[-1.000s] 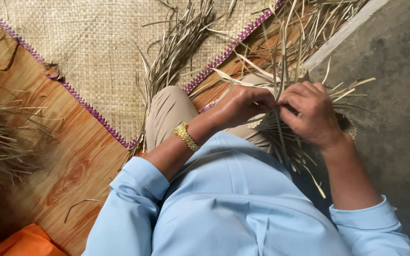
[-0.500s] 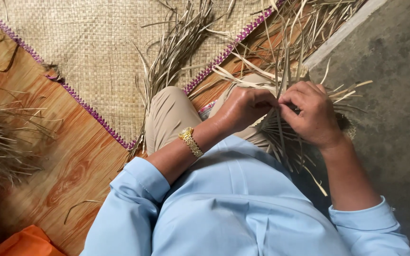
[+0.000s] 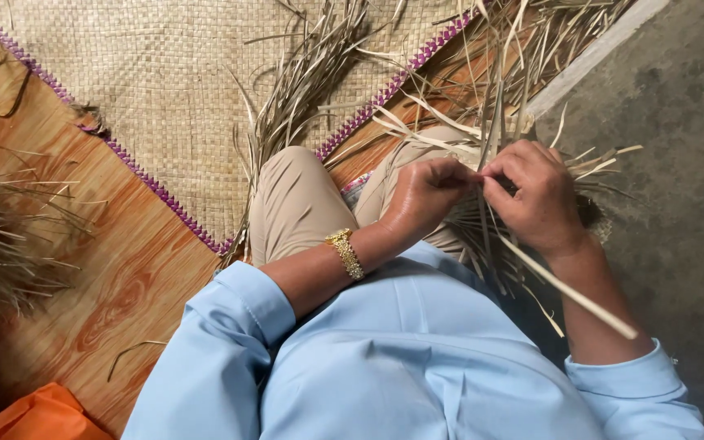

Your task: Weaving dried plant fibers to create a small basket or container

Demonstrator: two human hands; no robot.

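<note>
1. Left hand (image 3: 424,195) curled over the lap, fingers (image 3: 454,173) pinched shut on thin dried palm-leaf strips (image 3: 482,220); gold bracelet (image 3: 345,253) on that wrist.
2. Right hand (image 3: 539,200) just beside it, fingertips meeting the left's, fingers closed on the same bundle of strips; one long pale strip (image 3: 568,289) slanting out below the hand toward the right sleeve.
3. Compared with a second ago: hands barely shifted, still knuckle to knuckle at the same spot above the right knee; only small finger work between the frames, the left wrist turned slightly.
4. Read as slow, fine plaiting or splitting at one point rather than any reach for fresh material; exact crossing of strips hidden under the fingers.
5. Strips held over the lap, loose ends fanning up toward the concrete floor (image 3: 670,122) and the wooden floor (image 3: 116,269).
6. Woven mat (image 3: 173,90) with purple edging lying flat ahead of the knees, well apart from both hands; another heap of dried leaves (image 3: 2,236) at far left; orange cloth (image 3: 34,415) at the lower corner.
</note>
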